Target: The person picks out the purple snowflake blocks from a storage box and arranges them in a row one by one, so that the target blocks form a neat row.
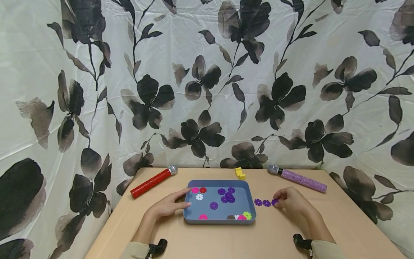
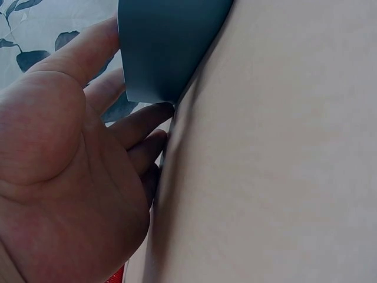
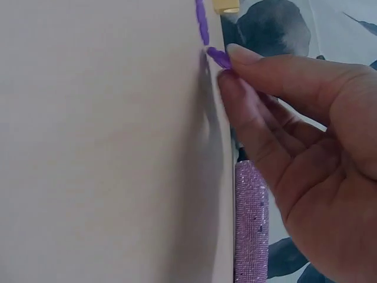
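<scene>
In the head view my right hand [image 1: 292, 202] pinches a purple flower-shaped piece [image 1: 274, 202] between thumb and forefinger. The right wrist view shows this purple piece [image 3: 220, 57] tilted, one edge at the tabletop. Two more purple flower pieces [image 1: 262, 203] lie in a row to its left. A blue-grey tray [image 1: 220, 222] holds purple flower pieces [image 1: 214, 205] plus pink, red, white, brown and lime ones. With fairly straight fingers my left hand [image 1: 168, 205] touches the tray's left side. Its thumb rests against the tray's outer wall [image 2: 171, 53] in the left wrist view.
A red glittery microphone [image 1: 151, 183] lies at the back left of the table [image 1: 226, 241]. A purple glittery microphone [image 1: 302, 180] is at the back right. Behind the tray sits a small yellow object [image 1: 240, 173]. Floral cloth [image 1: 200, 108] hangs beyond the far edge.
</scene>
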Action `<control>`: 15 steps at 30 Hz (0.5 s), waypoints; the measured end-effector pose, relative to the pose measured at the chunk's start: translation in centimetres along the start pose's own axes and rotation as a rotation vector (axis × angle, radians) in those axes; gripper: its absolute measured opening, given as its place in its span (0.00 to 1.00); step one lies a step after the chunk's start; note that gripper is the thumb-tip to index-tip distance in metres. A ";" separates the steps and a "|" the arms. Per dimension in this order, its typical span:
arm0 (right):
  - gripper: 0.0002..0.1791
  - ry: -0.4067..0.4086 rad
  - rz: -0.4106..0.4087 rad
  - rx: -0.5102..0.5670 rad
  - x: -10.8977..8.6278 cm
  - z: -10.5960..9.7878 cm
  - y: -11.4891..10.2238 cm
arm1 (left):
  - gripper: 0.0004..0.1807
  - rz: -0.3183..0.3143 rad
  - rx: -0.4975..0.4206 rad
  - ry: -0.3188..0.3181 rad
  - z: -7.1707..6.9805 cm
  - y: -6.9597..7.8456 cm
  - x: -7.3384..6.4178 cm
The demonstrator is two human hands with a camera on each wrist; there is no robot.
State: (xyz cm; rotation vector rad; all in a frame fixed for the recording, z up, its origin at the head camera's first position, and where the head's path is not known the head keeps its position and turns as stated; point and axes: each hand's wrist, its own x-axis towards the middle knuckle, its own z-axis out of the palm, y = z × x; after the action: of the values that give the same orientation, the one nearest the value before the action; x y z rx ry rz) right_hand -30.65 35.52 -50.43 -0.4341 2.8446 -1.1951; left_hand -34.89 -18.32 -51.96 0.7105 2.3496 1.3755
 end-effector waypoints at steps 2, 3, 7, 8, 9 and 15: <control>0.13 -0.016 0.008 -0.007 0.0 0.0 0.3 | 0.42 -0.002 0.004 0.000 0.0 0.0 -0.1; 0.12 -0.020 0.006 -0.015 0.0 0.0 0.4 | 0.42 -0.002 0.007 0.002 0.0 0.0 -0.1; 0.12 -0.019 0.009 -0.039 0.2 0.1 0.5 | 0.42 -0.005 0.013 0.004 -0.1 0.0 -0.1; 0.12 -0.018 0.009 -0.048 0.2 0.1 0.5 | 0.42 -0.006 0.015 0.003 -0.1 0.0 -0.1; 0.12 -0.017 0.015 -0.052 0.1 0.1 0.4 | 0.42 -0.004 0.016 0.004 -0.1 -0.1 -0.1; 0.10 0.066 0.045 -0.078 0.3 0.5 -0.5 | 0.42 -0.006 0.018 0.000 -0.1 -0.2 0.0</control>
State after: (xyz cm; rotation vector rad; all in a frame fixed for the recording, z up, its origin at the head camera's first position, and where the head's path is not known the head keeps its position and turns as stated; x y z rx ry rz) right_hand -30.80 34.77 -50.37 -0.3380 2.9481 -1.1139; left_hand -34.96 -18.48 -52.12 0.7076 2.3647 1.3535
